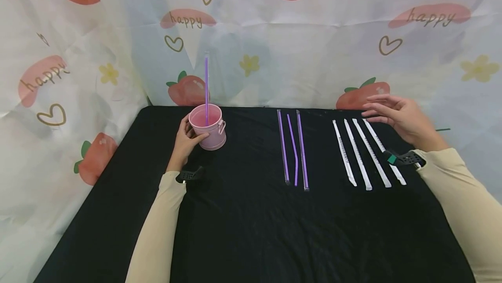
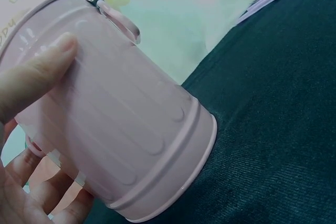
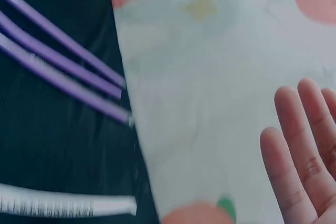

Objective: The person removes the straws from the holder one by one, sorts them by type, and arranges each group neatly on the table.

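Observation:
My left hand (image 1: 183, 143) grips a small pink metal bucket (image 1: 213, 137), thumb on the near side and fingers round the far left. A purple straw (image 1: 206, 85) stands upright in it, its lower end hidden inside. In the left wrist view the thumb presses the ribbed wall of the bucket (image 2: 121, 114), whose base meets the black cloth. My right hand (image 1: 408, 119) hovers above the far ends of several white paper-wrapped straws (image 1: 357, 154), its fingers extended and holding nothing. In the right wrist view the fingers (image 3: 295, 145) appear before the backdrop.
Three purple straws (image 1: 302, 150) lie side by side mid-table; the outer two appear to be in clear wrappers. Black cloth (image 1: 243, 222) covers the table. A printed fabric backdrop (image 1: 298, 56) rises along the back and left edges.

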`<control>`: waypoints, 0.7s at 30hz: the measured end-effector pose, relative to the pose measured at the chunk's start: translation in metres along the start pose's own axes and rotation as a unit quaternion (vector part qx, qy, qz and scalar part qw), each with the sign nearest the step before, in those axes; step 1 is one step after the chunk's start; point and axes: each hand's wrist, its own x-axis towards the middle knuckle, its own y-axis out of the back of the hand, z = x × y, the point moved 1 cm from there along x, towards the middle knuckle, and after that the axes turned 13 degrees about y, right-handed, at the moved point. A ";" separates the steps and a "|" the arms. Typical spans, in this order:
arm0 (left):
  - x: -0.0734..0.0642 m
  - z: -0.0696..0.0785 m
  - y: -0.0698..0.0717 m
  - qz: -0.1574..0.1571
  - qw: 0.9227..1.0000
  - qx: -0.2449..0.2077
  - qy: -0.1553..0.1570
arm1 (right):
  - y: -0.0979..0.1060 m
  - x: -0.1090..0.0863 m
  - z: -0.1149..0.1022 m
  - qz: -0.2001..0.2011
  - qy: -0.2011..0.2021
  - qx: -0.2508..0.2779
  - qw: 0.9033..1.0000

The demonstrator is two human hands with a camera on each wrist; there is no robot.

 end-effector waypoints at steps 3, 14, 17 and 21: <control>-0.001 0.000 0.000 0.002 1.000 -0.001 0.002 | -0.020 0.016 -0.001 -0.010 0.007 -0.012 1.000; -0.001 0.001 -0.001 -0.001 1.000 0.002 -0.003 | -0.087 0.078 0.024 -0.077 -0.042 -0.042 0.995; -0.001 0.001 0.000 -0.001 1.000 0.005 -0.003 | -0.106 0.093 0.036 -0.090 -0.061 -0.060 0.992; 0.000 0.000 0.000 -0.003 1.000 0.001 -0.002 | -0.135 0.111 0.051 -0.097 -0.086 -0.068 0.989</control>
